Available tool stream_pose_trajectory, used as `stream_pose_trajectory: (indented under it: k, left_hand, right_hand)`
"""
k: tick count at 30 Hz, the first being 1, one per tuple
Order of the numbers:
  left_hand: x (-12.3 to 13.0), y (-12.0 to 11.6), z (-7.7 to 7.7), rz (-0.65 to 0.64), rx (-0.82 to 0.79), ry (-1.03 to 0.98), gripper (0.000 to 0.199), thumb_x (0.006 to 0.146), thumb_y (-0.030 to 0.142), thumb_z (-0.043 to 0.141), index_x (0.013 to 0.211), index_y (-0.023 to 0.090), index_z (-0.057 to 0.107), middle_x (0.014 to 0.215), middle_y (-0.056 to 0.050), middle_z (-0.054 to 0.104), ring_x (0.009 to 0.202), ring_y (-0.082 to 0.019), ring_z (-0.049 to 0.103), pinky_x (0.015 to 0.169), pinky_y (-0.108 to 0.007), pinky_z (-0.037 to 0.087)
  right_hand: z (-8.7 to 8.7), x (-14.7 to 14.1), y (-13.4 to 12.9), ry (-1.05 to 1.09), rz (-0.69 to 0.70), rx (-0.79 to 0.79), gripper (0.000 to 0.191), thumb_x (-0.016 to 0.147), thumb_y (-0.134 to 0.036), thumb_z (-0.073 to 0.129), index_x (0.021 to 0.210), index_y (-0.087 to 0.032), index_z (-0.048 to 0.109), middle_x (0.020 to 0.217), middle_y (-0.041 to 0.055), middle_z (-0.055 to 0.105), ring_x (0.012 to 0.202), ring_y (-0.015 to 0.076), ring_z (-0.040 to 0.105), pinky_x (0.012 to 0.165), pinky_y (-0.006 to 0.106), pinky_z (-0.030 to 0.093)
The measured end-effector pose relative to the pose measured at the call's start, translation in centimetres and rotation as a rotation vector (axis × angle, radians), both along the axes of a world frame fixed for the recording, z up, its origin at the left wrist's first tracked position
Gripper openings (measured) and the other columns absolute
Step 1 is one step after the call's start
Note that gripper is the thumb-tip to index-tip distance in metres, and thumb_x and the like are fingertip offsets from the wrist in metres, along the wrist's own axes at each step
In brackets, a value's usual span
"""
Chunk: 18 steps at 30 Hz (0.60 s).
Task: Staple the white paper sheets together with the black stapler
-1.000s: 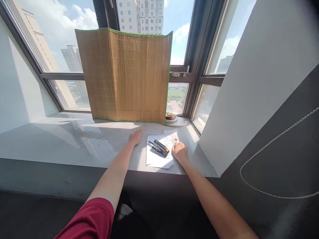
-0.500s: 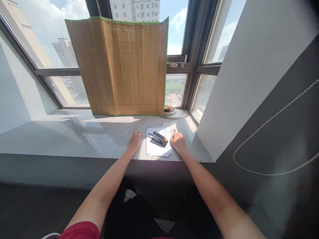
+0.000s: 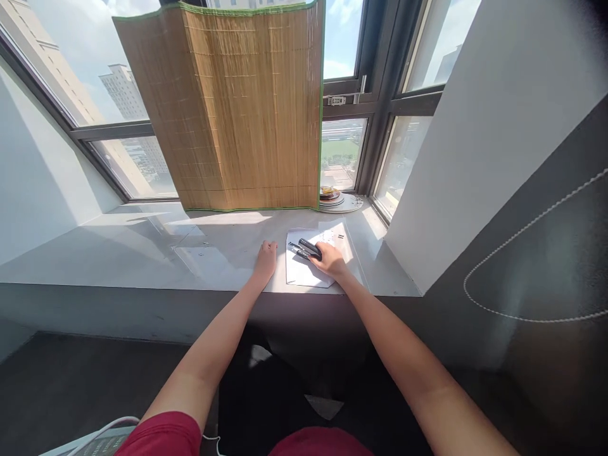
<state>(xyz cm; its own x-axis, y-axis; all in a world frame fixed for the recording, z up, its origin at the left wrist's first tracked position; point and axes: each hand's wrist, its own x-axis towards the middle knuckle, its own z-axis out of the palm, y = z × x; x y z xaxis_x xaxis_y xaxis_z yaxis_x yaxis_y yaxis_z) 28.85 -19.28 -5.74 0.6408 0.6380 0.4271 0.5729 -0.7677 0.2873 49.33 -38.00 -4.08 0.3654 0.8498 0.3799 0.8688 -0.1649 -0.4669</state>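
A black stapler (image 3: 310, 247) lies over white paper sheets (image 3: 304, 276) on the windowsill, its two arms spread apart. My right hand (image 3: 331, 260) is closed around the stapler's right end, hiding that part. To the left of the sheets, my left hand (image 3: 266, 258) rests on the sill with its fingers curled in; nothing shows in it. Two small dark marks or pieces (image 3: 341, 237) are seen on the paper beyond my right hand, too small to name.
A bamboo mat (image 3: 256, 114) with green edging stands against the window behind the sill (image 3: 142, 253). A stack of plates (image 3: 344, 202) sits at the back right corner. A beaded cord (image 3: 494, 310) hangs at the right. A slanted white wall (image 3: 441, 177) bounds the right side.
My right hand has moved left from the paper's right side and taken hold of the stapler. My left hand's fingers are curled in more. The view has tilted down a little.
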Motion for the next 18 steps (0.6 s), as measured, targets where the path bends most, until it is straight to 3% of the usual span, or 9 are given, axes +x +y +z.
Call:
stream_pose_trajectory:
  k: [6,10,13,18]
  left_hand:
    - [-0.4,-1.3,1.4,-0.109,0.069,-0.026,0.028,0.105,0.002,0.044,0.1,0.02,0.066,0.1,-0.012,0.066,0.097,-0.028,0.063,0.084,-0.037,0.051]
    - [-0.8,-2.0,2.0,-0.244,0.098,-0.137,0.023,0.109,0.01,0.05,0.113,0.02,0.07,0.109,-0.013,0.071,0.105,-0.028,0.068,0.09,-0.037,0.054]
    - [-0.9,-2.0,2.1,-0.256,0.073,-0.19,0.023,0.11,0.016,0.053,0.121,0.02,0.073,0.113,-0.013,0.071,0.101,-0.025,0.071,0.086,-0.033,0.055]
    - [-0.8,-1.9,2.2,-0.259,0.056,-0.179,0.025,0.111,0.023,0.054,0.115,0.02,0.078,0.104,-0.011,0.072,0.089,-0.022,0.07,0.08,-0.031,0.053]
  right_hand:
    - [0.5,0.2,-0.6,0.033,0.001,-0.003,0.013,0.096,-0.033,0.07,0.096,-0.024,0.061,0.104,0.0072,0.076,0.093,0.0222,0.064,0.081,0.03,0.044]
    - [1.0,0.1,-1.1,0.072,0.021,0.007,0.013,0.095,-0.032,0.072,0.094,-0.023,0.061,0.104,0.007,0.076,0.095,0.0225,0.064,0.084,0.03,0.046]
    - [1.2,-0.1,-1.3,0.094,0.065,0.017,0.012,0.094,-0.031,0.073,0.097,-0.023,0.063,0.107,0.0075,0.076,0.098,0.0233,0.064,0.088,0.032,0.048]
    - [1.3,0.0,-1.4,0.165,0.13,0.055,0.015,0.092,-0.031,0.074,0.102,-0.023,0.066,0.113,0.0068,0.076,0.102,0.0227,0.064,0.094,0.033,0.05]
